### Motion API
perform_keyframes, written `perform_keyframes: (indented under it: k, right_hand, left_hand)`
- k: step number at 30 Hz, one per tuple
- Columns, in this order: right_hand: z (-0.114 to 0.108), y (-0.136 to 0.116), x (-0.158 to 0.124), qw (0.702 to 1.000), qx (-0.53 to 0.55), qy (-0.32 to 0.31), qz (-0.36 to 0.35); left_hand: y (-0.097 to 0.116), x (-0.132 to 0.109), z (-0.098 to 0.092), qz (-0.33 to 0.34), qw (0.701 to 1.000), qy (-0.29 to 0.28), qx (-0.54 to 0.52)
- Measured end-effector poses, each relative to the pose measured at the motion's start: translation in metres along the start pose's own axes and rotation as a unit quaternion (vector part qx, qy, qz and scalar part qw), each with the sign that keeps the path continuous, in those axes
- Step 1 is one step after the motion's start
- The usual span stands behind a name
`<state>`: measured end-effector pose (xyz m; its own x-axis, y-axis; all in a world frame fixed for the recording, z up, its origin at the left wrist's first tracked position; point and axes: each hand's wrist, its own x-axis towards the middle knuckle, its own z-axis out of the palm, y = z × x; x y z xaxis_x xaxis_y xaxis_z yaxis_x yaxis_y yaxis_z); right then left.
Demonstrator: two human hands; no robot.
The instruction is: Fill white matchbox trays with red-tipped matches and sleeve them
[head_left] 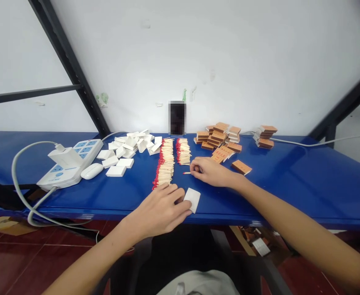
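Left hand: the left hand (pixel 163 207) lies palm down at the near edge of the blue table (pixel 290 184), fingers close together, thumb and fingertips gripping one end of a white matchbox tray (pixel 193 199).
Tray: it sits flat on the table, poking out just past the left fingertips, tilted a little.
Right hand: the right hand (pixel 210 172) is down on the table, fingers curled in tight, tips pinching the plain end of a single match (pixel 186 173).
Match: lying flat, red head pointing away from the right fingertips, toward the rows.
Long match row (pixel 165 166): starts just beyond the left fingertips and runs away from them.
Short match row (pixel 182 150): just beyond the right fingertips, beside the long row.
Spare white trays (pixel 130 147): a loose pile well beyond the left fingers.
Brown matchbox sleeves (pixel 218 137): heaped beyond the right hand; one lone sleeve (pixel 241 166) lies near its wrist.
Power strip (pixel 71 164): far out past the left hand's outer side, cable plugged in.
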<state>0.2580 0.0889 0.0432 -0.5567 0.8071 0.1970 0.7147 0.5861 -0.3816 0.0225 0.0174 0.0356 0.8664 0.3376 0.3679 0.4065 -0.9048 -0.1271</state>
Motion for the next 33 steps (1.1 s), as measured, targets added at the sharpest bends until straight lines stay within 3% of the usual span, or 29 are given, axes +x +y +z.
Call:
perform_keyframes:
  k: [7,11,17,24,33]
  right_hand:
    - [0.007,0.011,0.012,0.996,-0.073,0.058,0.006]
    - [0.014,0.021,0.025,0.996,-0.086,0.031,-0.014]
    - [0.008,0.026,0.030,0.998,-0.058,0.000,-0.024]
    - [-0.016,0.017,0.025,0.993,0.057,-0.103,0.020]
    - [-0.006,0.016,0.020,0.997,0.058,-0.050,0.003]
  left_hand:
    - [0.014,0.003,0.011,-0.123,0.987,0.103,-0.009]
    - [0.023,0.012,0.018,-0.167,0.981,0.097,0.016]
    - [0.024,0.003,0.019,-0.155,0.979,0.130,-0.040]
    - [0.021,-0.012,0.017,-0.129,0.972,0.181,-0.080]
    - [0.018,-0.021,0.024,-0.124,0.969,0.190,-0.097]
